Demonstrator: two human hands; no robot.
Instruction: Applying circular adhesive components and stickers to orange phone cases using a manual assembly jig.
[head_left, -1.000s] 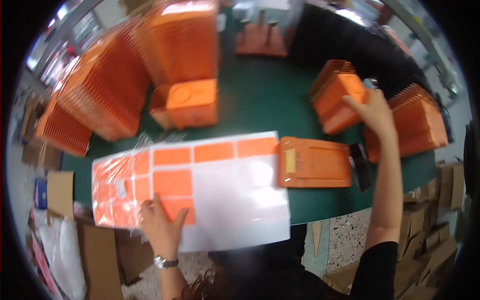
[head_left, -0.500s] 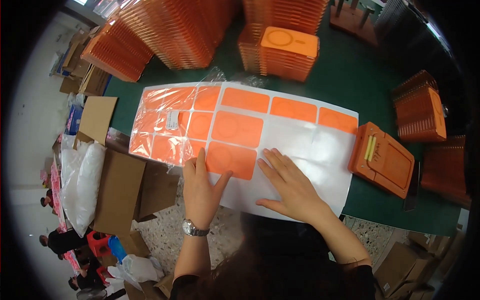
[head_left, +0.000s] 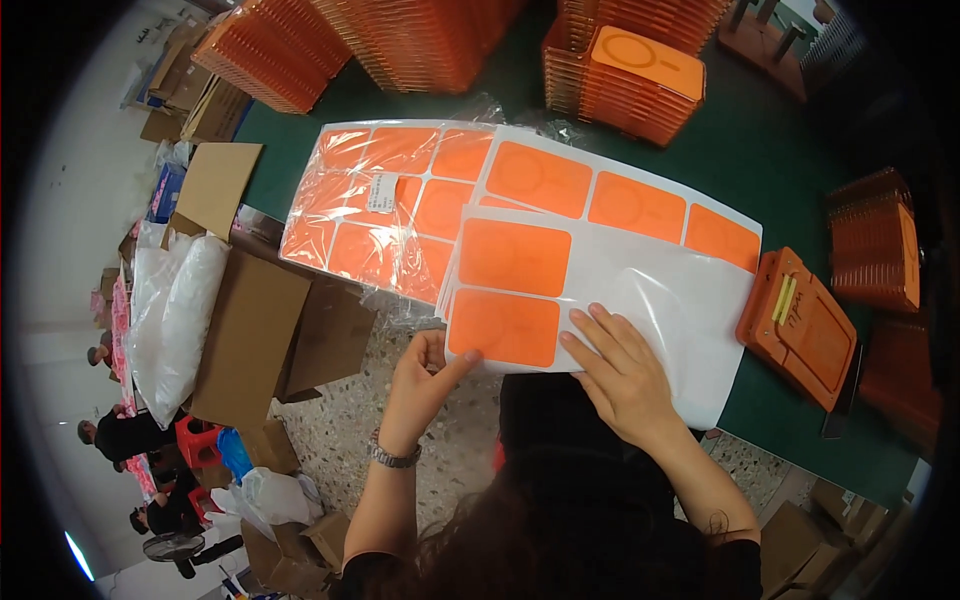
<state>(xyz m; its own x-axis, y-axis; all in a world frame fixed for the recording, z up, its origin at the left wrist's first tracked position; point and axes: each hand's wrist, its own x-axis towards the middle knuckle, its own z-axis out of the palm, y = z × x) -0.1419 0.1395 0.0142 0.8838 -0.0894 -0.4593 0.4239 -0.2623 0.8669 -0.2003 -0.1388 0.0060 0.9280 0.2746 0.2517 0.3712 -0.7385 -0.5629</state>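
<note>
A white backing sheet with two orange rounded-rectangle stickers, the sticker sheet (head_left: 660, 290), lies over other sheets at the table's near edge; its white part is buckled. My left hand (head_left: 425, 385) pinches its near left corner, thumb on top, fingers curled at the edge and partly hidden. My right hand (head_left: 630, 375) lies flat on the bare white part, fingers spread, beside the nearer orange sticker (head_left: 503, 328). Beyond its far edge shows a row of orange stickers (head_left: 637, 207). To the left are more orange stickers under clear plastic film (head_left: 345, 215) with a white label.
Tall stacks of orange clear-edged cases (head_left: 270, 55) line the far side of the green table (head_left: 760, 150). An orange fixture block (head_left: 805, 325) sits right of the sheets. An open cardboard box (head_left: 245, 335) stands at the left. People sit farther off at left.
The near part of the sticker sheet has shifted over the far row. My left hand has gone from lying on it to pinching its corner. The view has shifted too.
</note>
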